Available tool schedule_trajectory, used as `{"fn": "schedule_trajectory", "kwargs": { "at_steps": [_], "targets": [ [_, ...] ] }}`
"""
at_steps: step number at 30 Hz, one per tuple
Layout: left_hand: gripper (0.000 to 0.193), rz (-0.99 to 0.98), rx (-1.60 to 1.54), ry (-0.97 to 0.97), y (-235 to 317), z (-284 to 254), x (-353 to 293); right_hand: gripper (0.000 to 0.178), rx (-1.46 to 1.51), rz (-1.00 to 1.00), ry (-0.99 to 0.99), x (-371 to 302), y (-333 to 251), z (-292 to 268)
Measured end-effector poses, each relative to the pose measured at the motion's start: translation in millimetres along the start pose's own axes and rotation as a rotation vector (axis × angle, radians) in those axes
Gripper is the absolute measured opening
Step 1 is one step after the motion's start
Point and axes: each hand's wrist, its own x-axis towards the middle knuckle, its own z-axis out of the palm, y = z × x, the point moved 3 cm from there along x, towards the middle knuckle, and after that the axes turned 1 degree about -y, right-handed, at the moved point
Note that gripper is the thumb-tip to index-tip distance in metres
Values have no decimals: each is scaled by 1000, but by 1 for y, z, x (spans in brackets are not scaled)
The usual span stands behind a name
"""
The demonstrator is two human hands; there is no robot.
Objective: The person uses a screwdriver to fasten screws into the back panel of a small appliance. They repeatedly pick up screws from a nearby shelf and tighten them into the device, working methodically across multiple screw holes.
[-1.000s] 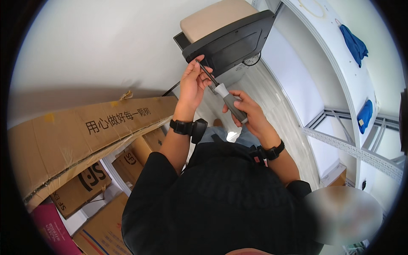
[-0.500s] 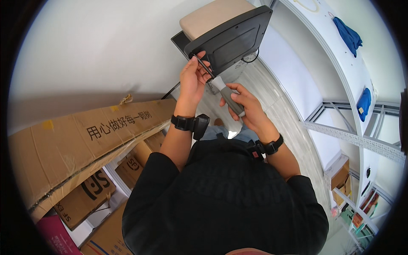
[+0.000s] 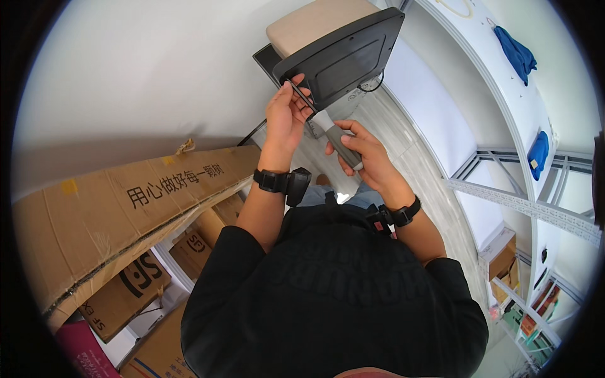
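A screwdriver (image 3: 343,146) with a grey handle and a dark shaft slants up and left toward the corner of a black panel (image 3: 348,62). My right hand (image 3: 367,154) is wrapped round its handle. Around the shaft, close to the panel's lower left corner, the fingers of my left hand (image 3: 288,112) are closed in a pinch. The shaft's tip is at that corner, partly covered by my left fingers, so the screw or hole there cannot be made out. Behind the panel sits a beige padded block (image 3: 318,25), like a seat cushion. A black cable (image 3: 374,85) loops from the panel's lower edge.
A long cardboard box (image 3: 145,208) lies along my left, above shelves with smaller cartons (image 3: 129,293) and a pink box (image 3: 85,353). White metal shelving (image 3: 504,82) with blue cloths (image 3: 515,55) stands on the right. Wood-look floor (image 3: 403,135) runs between.
The screwdriver handle and my right hand have shifted very slightly, with the grip about the same. My left hand and the panel stay nearly where they were.
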Motion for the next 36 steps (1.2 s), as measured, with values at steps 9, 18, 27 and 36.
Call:
{"fn": "schedule_trajectory", "kwargs": {
  "at_steps": [9, 18, 27, 36],
  "targets": [
    [33, -11, -14, 3, -1, 0, 0, 43, -379, -37, 116, -1, -5, 9],
    [22, -19, -30, 39, 1, 6, -5, 46, -868, -363, 254, -1, -4, 8],
    [15, 40, -36, 64, -2, 1, -2, 52, -538, -228, 185, -3, -2, 10],
    [19, 32, -18, 47, 3, 4, -7, 45, 74, 70, 54, -2, 1, 10]
  ]
}}
